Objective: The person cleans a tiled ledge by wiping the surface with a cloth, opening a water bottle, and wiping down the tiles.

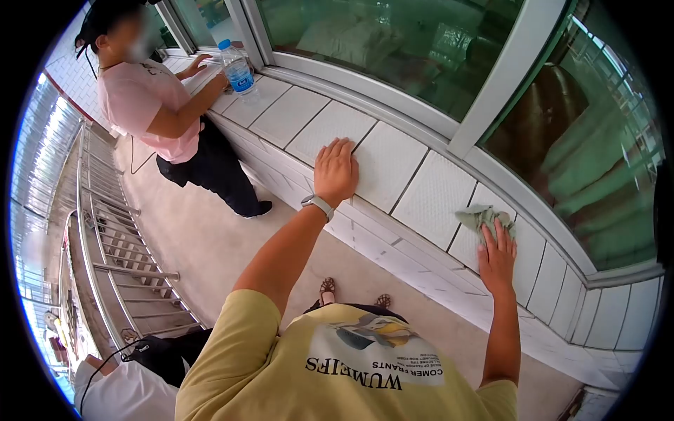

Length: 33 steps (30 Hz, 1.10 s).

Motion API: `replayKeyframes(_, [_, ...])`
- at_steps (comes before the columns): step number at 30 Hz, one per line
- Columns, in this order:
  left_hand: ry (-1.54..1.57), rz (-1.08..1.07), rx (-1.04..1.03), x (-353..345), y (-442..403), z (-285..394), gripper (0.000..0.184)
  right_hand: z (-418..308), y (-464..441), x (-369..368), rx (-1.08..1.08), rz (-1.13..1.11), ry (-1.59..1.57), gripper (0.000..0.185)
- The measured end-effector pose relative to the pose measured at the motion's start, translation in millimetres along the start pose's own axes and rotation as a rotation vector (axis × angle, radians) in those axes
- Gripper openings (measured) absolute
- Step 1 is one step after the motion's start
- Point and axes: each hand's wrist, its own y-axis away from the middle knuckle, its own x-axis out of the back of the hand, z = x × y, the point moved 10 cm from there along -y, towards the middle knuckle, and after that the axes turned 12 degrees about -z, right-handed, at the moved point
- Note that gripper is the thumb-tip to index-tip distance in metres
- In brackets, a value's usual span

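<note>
My left hand (336, 170) lies flat on the white tiled window ledge (428, 186), fingers stretched out and holding nothing. A watch (318, 205) with a pale strap is on that wrist. Farther right along the same ledge, my right hand (498, 258) presses a crumpled grey-green cloth (481, 216) against the tiles. Its fingers reach over the cloth's near edge, and part of the cloth is hidden beneath them.
A clear bottle with a blue cap (240, 74) stands on the ledge's left part, near another person in a pink shirt (151, 105). Sliding windows (393, 56) border the ledge. Metal railings (116, 238) run along the left. Another person's white garment (133, 393) shows at lower left.
</note>
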Motion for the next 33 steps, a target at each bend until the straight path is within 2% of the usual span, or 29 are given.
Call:
replayKeyframes(3, [0.008,-0.001,0.023,0.1,-1.4,-1.5,0.031,-25.1,-20.4,1.8,0.056,0.030,0.010,0.051])
replayKeyframes(6, [0.021,0.003,0.014,-1.5,-1.7,-4.9,0.031,-84.6,-62.6,4.9,0.214,0.052,0.009,0.053])
replayKeyframes(10, [0.023,0.029,-0.007,0.4,-0.9,-5.1,0.031,-157.1,-118.5,-6.8,0.317,0.073,0.026,0.054])
replayKeyframes(14, [0.035,0.022,-0.013,-0.6,-0.4,-6.7,0.032,-220.4,-106.7,-11.2,0.497,0.081,0.048,0.055])
replayKeyframes(17, [0.038,0.005,-0.036,0.3,0.0,-4.6,0.032,-230.0,-67.5,-6.3,0.615,0.074,-0.005,0.051])
replayKeyframes(20, [0.017,0.003,-0.017,-2.7,0.4,-6.8,0.033,-204.6,-40.4,-5.6,0.612,-0.002,-0.027,0.046])
replayKeyframes(24, [0.014,-0.053,0.033,-9.2,1.5,-9.1,0.034,-140.8,-20.3,-1.3,0.421,-0.055,-0.047,0.042])
replayKeyframes(28, [0.028,0.029,0.020,1.5,5.5,-5.6,0.033,-86.1,-5.4,-0.8,0.222,-0.002,-0.044,0.041])
replayKeyframes(33, [0.103,0.004,0.071,0.8,2.3,-11.1,0.031,-104.3,-16.5,-1.2,0.213,0.044,0.028,0.044])
